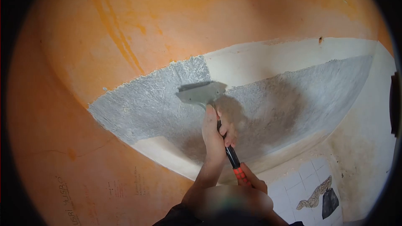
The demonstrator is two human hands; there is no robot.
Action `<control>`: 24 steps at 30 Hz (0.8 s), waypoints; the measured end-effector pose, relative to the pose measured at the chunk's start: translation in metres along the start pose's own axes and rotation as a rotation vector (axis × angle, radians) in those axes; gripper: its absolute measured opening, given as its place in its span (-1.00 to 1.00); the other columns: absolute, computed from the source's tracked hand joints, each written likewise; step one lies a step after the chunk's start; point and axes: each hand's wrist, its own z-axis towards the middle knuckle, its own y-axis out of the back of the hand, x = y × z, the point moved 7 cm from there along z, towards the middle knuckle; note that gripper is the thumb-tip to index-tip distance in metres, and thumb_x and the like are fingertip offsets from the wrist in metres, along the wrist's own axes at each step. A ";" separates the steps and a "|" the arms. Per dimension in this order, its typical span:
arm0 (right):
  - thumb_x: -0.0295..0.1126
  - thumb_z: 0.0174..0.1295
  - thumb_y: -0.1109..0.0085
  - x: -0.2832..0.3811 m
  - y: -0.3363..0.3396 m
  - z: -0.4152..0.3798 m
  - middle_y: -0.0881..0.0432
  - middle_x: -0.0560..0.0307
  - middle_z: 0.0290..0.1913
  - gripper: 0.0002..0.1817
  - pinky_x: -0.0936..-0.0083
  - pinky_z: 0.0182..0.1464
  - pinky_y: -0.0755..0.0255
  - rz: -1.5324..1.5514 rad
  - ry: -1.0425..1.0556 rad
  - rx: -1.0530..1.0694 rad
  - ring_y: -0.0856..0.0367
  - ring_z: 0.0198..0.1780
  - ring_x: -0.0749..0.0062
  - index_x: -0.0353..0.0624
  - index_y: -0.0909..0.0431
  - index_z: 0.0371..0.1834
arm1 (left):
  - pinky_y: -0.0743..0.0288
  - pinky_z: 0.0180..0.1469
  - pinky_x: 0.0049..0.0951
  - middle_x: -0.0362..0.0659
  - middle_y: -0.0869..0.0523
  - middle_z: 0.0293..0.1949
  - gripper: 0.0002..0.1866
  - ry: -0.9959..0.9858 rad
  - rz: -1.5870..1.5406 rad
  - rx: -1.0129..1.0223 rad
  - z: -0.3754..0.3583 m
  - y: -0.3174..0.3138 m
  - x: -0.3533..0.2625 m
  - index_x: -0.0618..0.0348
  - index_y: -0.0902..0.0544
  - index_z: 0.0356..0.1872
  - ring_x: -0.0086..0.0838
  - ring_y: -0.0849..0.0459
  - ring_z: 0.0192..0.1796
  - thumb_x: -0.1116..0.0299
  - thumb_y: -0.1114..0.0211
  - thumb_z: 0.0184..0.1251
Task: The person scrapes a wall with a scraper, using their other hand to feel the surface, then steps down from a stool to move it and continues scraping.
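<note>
A wide-bladed scraper (202, 93) lies with its blade edge against a rough grey patch (146, 104) of the wall. Its black handle (232, 157) slopes down to the right and ends in a red grip. Fingers wrapped round the upper handle, just below the blade, my left hand (215, 132) is closed. My right hand (253, 181) is closed lower down, round the red grip, and partly hidden by a blurred pale shape. Thin scratch marks cover the grey surface left of the blade.
Orange-painted wall (217, 16) surrounds the patch above and left. White strips (251, 63) border the grey area. A small hole (320, 40) marks the upper right. Low right, a white tiled surface (299, 184) holds a dark piece (330, 204) and a brownish twisted strip (316, 195).
</note>
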 end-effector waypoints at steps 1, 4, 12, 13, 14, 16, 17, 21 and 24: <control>-0.52 0.38 -0.10 0.005 0.000 0.005 -0.55 0.26 -0.46 -0.48 0.71 -0.36 -0.35 0.000 0.025 0.011 -0.44 -0.44 0.73 -0.23 -0.33 0.42 | -0.12 -0.82 -0.67 -0.43 -0.17 -0.68 -0.63 -0.031 0.000 0.017 0.001 -0.004 -0.005 -0.01 -0.36 -0.22 -0.74 -0.08 -0.82 -0.06 0.19 0.61; -0.52 0.39 -0.09 0.008 -0.001 0.001 -0.52 0.28 -0.48 -0.48 0.71 -0.36 -0.34 -0.031 0.047 0.016 -0.42 -0.45 0.74 -0.23 -0.32 0.42 | -0.12 -0.82 -0.67 -0.43 -0.18 -0.68 -0.63 -0.017 -0.023 0.005 -0.002 0.001 -0.002 -0.01 -0.38 -0.21 -0.74 -0.09 -0.82 -0.06 0.19 0.61; -0.50 0.38 -0.11 0.016 -0.001 0.007 -0.53 0.30 -0.46 -0.48 0.72 -0.37 -0.33 -0.020 0.094 0.022 -0.42 -0.45 0.74 -0.25 -0.33 0.41 | -0.13 -0.82 -0.68 -0.44 -0.19 -0.67 -0.62 -0.038 -0.050 0.014 0.002 -0.004 -0.008 -0.01 -0.40 -0.17 -0.75 -0.09 -0.82 -0.07 0.19 0.61; -0.50 0.38 -0.11 0.010 -0.001 0.002 -0.54 0.29 -0.45 -0.48 0.72 -0.37 -0.34 -0.032 0.089 0.010 -0.42 -0.45 0.74 -0.25 -0.33 0.41 | -0.13 -0.82 -0.68 -0.44 -0.18 -0.68 -0.62 -0.016 -0.029 0.009 -0.002 0.002 -0.003 -0.01 -0.40 -0.18 -0.75 -0.09 -0.83 -0.07 0.19 0.61; -0.50 0.38 -0.11 0.006 -0.001 0.000 -0.55 0.28 -0.44 -0.48 0.71 -0.37 -0.34 -0.045 0.085 -0.001 -0.43 -0.45 0.74 -0.26 -0.33 0.41 | -0.13 -0.82 -0.68 -0.44 -0.18 -0.68 -0.62 0.004 -0.009 0.004 -0.002 0.004 0.001 -0.01 -0.39 -0.18 -0.75 -0.09 -0.83 -0.08 0.19 0.61; -0.51 0.38 -0.11 0.014 -0.001 0.007 -0.55 0.28 -0.45 -0.48 0.71 -0.37 -0.34 -0.037 0.084 0.007 -0.43 -0.45 0.74 -0.25 -0.33 0.41 | -0.14 -0.82 -0.68 -0.44 -0.17 -0.69 -0.62 -0.009 -0.004 0.006 0.002 -0.002 -0.005 -0.01 -0.39 -0.18 -0.75 -0.09 -0.83 -0.07 0.19 0.61; -0.52 0.38 -0.10 0.019 -0.001 0.009 -0.56 0.28 -0.45 -0.48 0.71 -0.37 -0.34 -0.030 0.077 0.017 -0.43 -0.45 0.74 -0.25 -0.32 0.41 | -0.14 -0.82 -0.68 -0.44 -0.17 -0.69 -0.62 -0.020 -0.029 0.018 0.005 -0.006 -0.008 -0.01 -0.38 -0.18 -0.74 -0.09 -0.83 -0.07 0.19 0.61; -0.53 0.37 -0.09 0.013 -0.001 0.003 -0.56 0.27 -0.46 -0.47 0.72 -0.38 -0.34 -0.079 0.061 0.019 -0.43 -0.46 0.73 -0.22 -0.32 0.42 | -0.14 -0.82 -0.69 -0.44 -0.18 -0.69 -0.63 -0.012 -0.008 0.023 0.001 -0.001 -0.004 -0.03 -0.37 -0.19 -0.74 -0.09 -0.83 -0.07 0.19 0.61; -0.53 0.37 -0.08 0.017 0.000 0.006 -0.56 0.27 -0.45 -0.48 0.72 -0.38 -0.34 -0.097 0.073 0.030 -0.43 -0.46 0.74 -0.22 -0.32 0.42 | -0.13 -0.83 -0.69 -0.44 -0.18 -0.68 -0.63 -0.024 -0.028 0.017 0.003 -0.006 -0.008 -0.03 -0.37 -0.20 -0.75 -0.09 -0.83 -0.07 0.19 0.61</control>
